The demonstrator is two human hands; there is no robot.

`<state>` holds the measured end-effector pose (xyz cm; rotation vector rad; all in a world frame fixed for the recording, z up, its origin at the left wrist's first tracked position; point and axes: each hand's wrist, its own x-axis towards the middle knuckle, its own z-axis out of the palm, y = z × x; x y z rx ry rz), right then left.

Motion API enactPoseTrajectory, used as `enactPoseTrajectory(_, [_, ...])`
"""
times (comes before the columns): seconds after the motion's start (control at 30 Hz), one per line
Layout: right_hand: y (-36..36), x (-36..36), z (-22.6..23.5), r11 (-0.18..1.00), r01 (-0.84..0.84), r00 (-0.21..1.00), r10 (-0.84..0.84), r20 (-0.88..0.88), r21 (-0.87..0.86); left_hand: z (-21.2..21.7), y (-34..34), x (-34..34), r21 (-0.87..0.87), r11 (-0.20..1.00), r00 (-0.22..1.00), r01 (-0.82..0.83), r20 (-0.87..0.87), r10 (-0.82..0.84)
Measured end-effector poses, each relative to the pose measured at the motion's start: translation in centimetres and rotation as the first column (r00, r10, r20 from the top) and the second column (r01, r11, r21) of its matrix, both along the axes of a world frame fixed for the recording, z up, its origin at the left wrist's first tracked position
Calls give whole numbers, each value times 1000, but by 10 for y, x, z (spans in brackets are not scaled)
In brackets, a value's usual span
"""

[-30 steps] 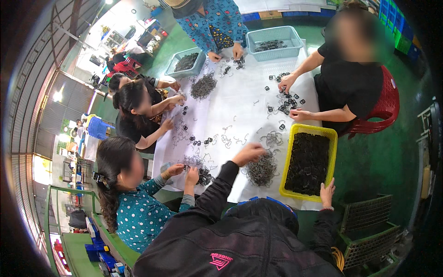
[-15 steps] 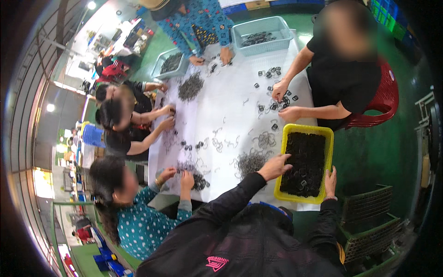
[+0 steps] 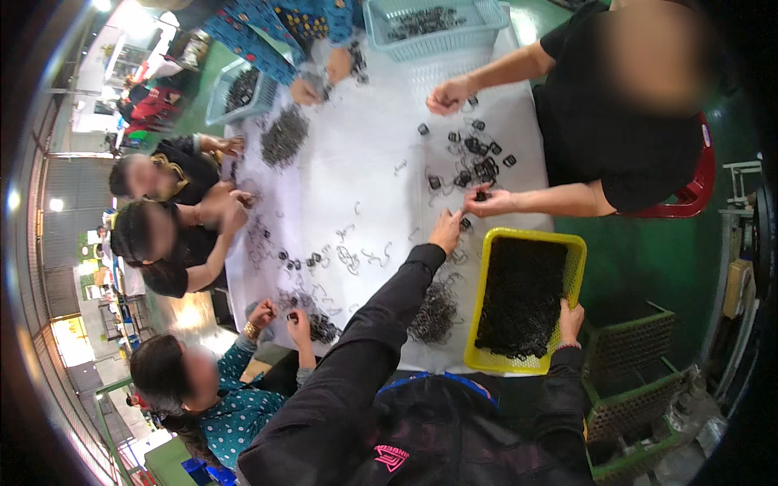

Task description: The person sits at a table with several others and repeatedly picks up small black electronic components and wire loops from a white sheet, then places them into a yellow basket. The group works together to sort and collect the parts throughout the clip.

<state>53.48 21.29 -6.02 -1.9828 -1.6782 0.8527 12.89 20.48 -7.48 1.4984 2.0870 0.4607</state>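
Two hands out: left hand (image 3: 445,231) fingers blurred, right hand (image 3: 570,320) gripping yellow tray (image 3: 576,257).

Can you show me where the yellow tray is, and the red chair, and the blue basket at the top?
Yellow plastic tray (image 3: 577,267): head view, on its right rim.
Red plastic chair (image 3: 698,182): head view, on its backrest edge.
Pale blue plastic basket (image 3: 381,23): head view, on its left wall.

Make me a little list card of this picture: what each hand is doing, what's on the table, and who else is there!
left hand: stretched out over the white table, at small black clips
right hand: gripping the rim of the yellow tray
tray contents: heap of dark small parts
beside tray: tangled pile of wire pieces
far end: pale blue basket with more parts
others: several people sorting around the table
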Motion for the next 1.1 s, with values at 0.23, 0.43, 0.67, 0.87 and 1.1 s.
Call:
enactPoseTrajectory(0.23, [1, -2, 8, 972, 35, 999, -41, -21, -232, 6, 0, -10, -43, 980, 936, -196, 288, 200])
enactPoseTrajectory(0.43, [0, -2, 7, 990, 0, 999, 8, 53, -139, 23, -43, -68, -217, 953, 968, -212, 84, 235])
enactPoseTrajectory(0.67, [1, -3, 21, 982, -40, 998, 30, -57, -184, 33, -68, -86, -335, 941, 999, -36, -33, 26])
enactPoseTrajectory(0.87, [-10, 12, 39, 991, 4, 928, -52, -369, -130, 71, -78, -54, -366, 905, 929, -217, -363, 76])
enactPoseTrajectory(1.1, [-88, 65, -21, 992, -104, 957, 80, -278, -73, 153, -95, 83, 242, 949, 857, 204, 424, -292])
